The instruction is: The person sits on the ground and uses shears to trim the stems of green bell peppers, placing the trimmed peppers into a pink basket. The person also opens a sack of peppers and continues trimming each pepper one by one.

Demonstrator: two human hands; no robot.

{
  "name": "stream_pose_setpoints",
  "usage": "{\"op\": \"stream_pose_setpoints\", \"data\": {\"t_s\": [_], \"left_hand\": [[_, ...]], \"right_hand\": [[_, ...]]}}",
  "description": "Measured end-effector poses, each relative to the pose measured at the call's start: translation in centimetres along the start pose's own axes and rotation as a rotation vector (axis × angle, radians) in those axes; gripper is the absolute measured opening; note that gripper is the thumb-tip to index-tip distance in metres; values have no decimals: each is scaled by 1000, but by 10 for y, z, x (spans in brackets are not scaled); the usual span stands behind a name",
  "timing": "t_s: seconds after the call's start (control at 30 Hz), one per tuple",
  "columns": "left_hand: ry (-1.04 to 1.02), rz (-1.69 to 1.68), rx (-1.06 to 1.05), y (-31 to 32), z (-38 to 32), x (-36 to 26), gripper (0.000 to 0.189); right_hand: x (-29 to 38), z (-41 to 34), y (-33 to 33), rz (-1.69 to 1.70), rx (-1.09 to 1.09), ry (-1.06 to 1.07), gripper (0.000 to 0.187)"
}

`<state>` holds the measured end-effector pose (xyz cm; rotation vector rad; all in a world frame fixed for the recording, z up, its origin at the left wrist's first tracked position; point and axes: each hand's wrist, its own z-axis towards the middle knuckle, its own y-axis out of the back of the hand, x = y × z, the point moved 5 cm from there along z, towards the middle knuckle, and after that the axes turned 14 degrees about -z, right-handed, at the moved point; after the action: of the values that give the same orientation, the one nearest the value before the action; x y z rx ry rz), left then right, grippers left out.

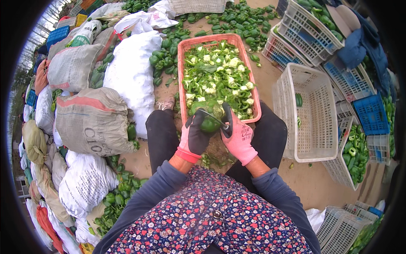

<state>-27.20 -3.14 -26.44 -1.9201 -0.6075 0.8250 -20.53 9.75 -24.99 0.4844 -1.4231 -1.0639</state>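
My left hand (199,131), in a pink glove with dark palm coating, grips a green bell pepper (209,123). A slim metal tool (215,118), apparently a small knife, crosses the pepper's upper side. Its end by the right sits in my right hand (237,135), gloved the same way, with thumb and fingers closed around it. Both hands are above my lap, at the near edge of an orange plastic crate (219,36). Cut pepper tops and pale cores (219,73) fill that crate.
White perforated crate (317,127) at right holds a few pepper pieces; another crate (345,171) holds cut peppers. Stuffed sacks (95,120) and a white sack (133,73) line the left. Loose peppers (241,25) lie beyond. A person's blue sleeve (355,47) shows upper right.
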Motion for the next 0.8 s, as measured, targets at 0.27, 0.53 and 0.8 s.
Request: {"op": "stream_pose_setpoints", "data": {"t_s": [0.27, 0.53, 0.8], "left_hand": [[-126, -150, -72, 17, -1, -25, 39], [-204, 49, -64, 17, -16, -40, 37], [-159, -15, -195, 29, -8, -41, 28]], "right_hand": [[26, 36, -40, -270, 16, 116, 86], [40, 43, -40, -419, 54, 217, 81], [23, 73, -75, -403, -5, 277, 63]]}}
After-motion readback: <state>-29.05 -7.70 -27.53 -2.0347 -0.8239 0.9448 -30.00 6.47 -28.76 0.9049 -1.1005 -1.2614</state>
